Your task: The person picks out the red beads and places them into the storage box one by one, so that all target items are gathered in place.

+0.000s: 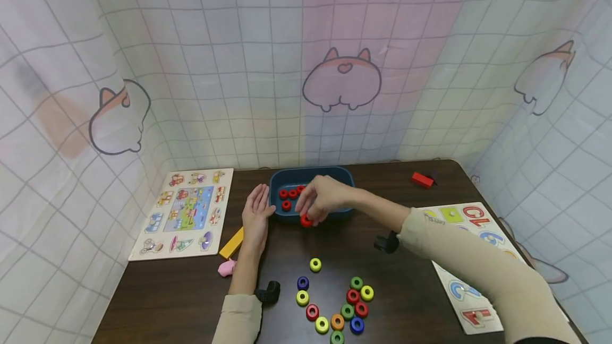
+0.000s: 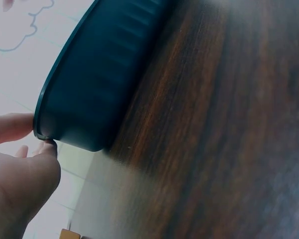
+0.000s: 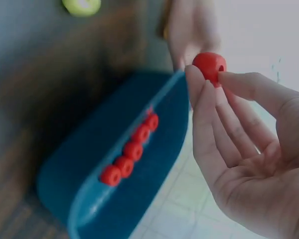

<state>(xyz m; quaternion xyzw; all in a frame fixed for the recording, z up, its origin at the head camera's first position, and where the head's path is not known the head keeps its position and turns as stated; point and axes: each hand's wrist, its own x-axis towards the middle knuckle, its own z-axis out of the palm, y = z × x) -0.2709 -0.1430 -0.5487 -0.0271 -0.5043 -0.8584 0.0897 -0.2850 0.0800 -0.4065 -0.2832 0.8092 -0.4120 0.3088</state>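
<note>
My right hand [image 1: 330, 195] pinches a red ring-shaped bead [image 3: 208, 67] between thumb and fingertips, over the near side of a dark blue plastic bin [image 1: 313, 173]. Several more red beads [image 1: 286, 205] lie inside the bin, partly hidden behind that hand in the head view. At the bin's left end is my left hand [image 1: 256, 216], its fingers straight and its thumb at the rim. From the left wrist, the bin's ribbed outer wall [image 2: 99, 74] shows with fingertips right at its corner.
Loose beads in several colours, such as a yellow one [image 1: 315, 265], lie nearer me. Picture puzzle boards stand left [image 1: 217, 174] and right [image 1: 449, 301], the right one partly under my arm. A yellow block [image 1: 232, 243], a pink toy [image 1: 227, 267] and a red block [image 1: 422, 179] lie around.
</note>
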